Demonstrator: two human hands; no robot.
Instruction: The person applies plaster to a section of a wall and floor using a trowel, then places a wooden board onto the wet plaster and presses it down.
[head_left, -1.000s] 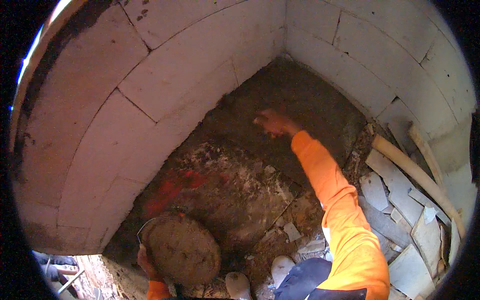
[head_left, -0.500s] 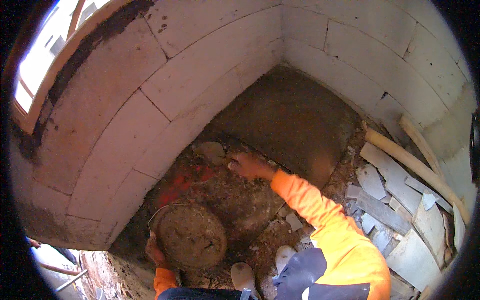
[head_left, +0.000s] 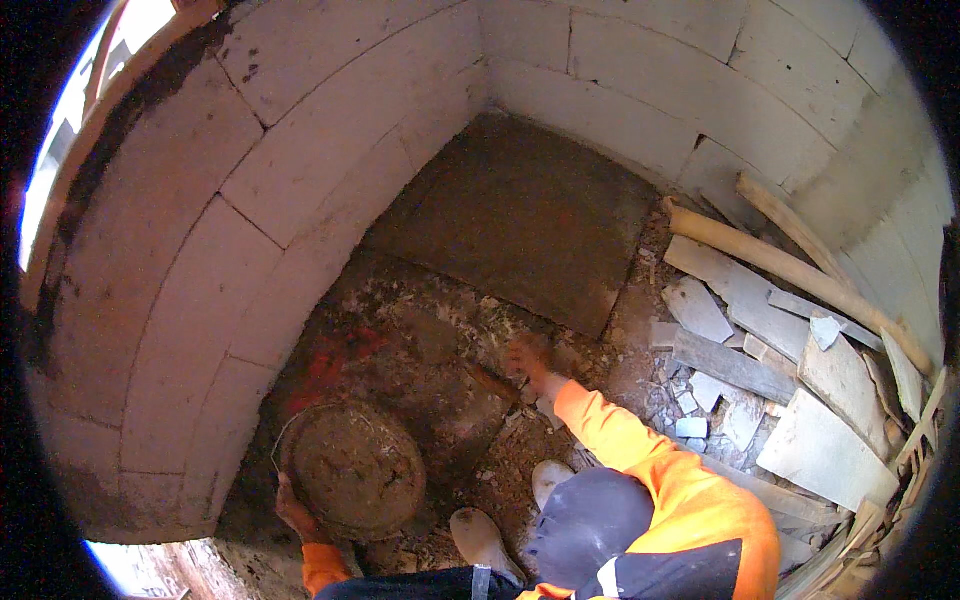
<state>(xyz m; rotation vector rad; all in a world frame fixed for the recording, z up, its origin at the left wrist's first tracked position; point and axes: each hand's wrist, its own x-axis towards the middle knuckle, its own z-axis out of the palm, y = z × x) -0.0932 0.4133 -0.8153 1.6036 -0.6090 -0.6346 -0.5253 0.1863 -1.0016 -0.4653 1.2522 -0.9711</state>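
A round bucket (head_left: 355, 470) filled with brown, mortar-like material stands at the lower left. My left hand (head_left: 292, 508) is closed at its left side, on the thin wire handle (head_left: 276, 452) that curves along the rim. My right hand (head_left: 528, 358), smeared by motion, is over the rubble near the front edge of a smooth dark mortar bed (head_left: 520, 220). Its fingers look closed round a trowel, whose blade I cannot make out clearly here. Rough ground with a red patch (head_left: 325, 375) lies between the bucket and the bed.
Pale block walls (head_left: 180, 300) meet in the far corner behind the bed. Broken slabs and boards (head_left: 770, 360) are piled at the right, beside a long round pole (head_left: 790, 275). My boots (head_left: 480, 540) stand on debris near the bucket. A window opening is at upper left.
My right hand has moved right and nearer, away from the ground by the left wall. The view has shifted right. My left hand stays at the bucket handle.
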